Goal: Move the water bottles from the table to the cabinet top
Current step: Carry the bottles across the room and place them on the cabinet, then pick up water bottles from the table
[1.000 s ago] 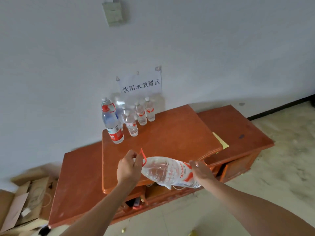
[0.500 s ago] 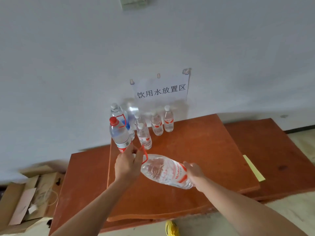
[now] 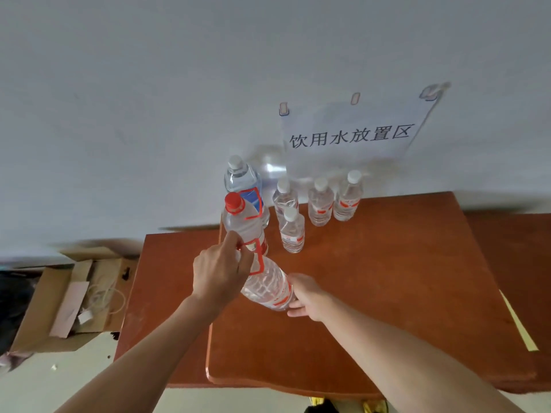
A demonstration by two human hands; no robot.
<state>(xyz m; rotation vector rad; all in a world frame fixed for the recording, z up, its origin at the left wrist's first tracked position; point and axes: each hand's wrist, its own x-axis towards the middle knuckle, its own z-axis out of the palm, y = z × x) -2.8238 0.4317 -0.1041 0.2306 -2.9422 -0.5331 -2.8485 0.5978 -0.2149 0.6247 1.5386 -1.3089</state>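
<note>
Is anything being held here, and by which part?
The large water bottle, tilted above the cabinet top: the left hand grips its neck end and the right hand cups its base.

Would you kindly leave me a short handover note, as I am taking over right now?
Left hand: grips the neck end of the carried bottle.
Right hand: holds its base.
The bottle is tilted over the cabinet top, not yet stood up.
Done: red-capped bottle, white-capped big bottle and four small bottles stand at the back.
Left: stand this one beside them; the table is out of view.
</note>
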